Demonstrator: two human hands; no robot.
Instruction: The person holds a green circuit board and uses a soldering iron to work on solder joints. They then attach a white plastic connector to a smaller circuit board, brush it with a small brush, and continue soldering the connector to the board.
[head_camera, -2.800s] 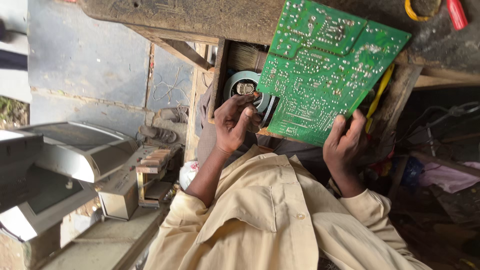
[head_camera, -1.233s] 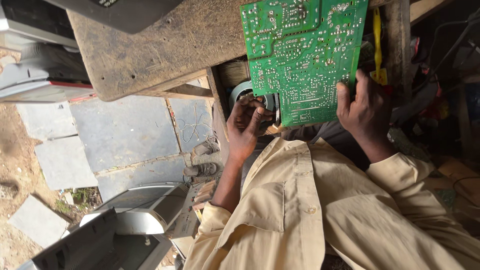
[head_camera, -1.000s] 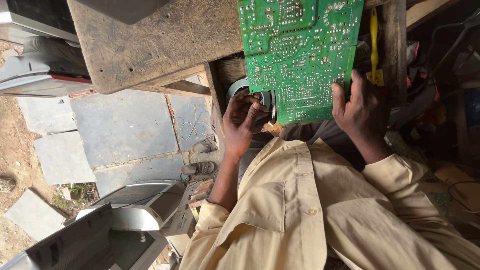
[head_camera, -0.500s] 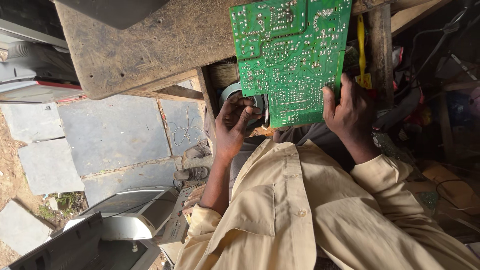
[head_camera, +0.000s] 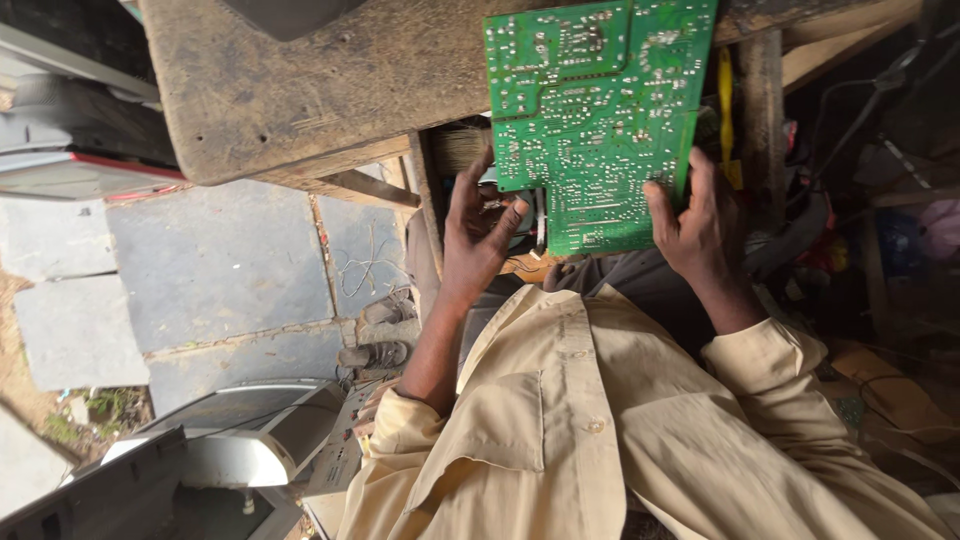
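Note:
I hold a green circuit board (head_camera: 600, 110) upright in front of me, solder side facing me, against the edge of a worn wooden bench (head_camera: 330, 90). My right hand (head_camera: 700, 225) grips its lower right edge, thumb on the face. At the lower left edge is my left hand (head_camera: 480, 235), thumb against the board and fingers reaching behind it. A brush's pale bristles (head_camera: 460, 148) show just above those fingers. A round white part (head_camera: 538, 222) peeks out behind the board's bottom edge. My beige shirt (head_camera: 600, 430) fills the lower frame.
A yellow-handled tool (head_camera: 726, 100) lies along the board's right side. Grey device casings (head_camera: 250, 450) sit on the stone-slab floor (head_camera: 220, 270) at lower left, more casings (head_camera: 70, 130) at upper left. Cables and clutter (head_camera: 880, 200) fill the dark space at right.
The board was tilted and is now held square. Both hands have stayed on its lower edge while my view swung across the bench and floor.

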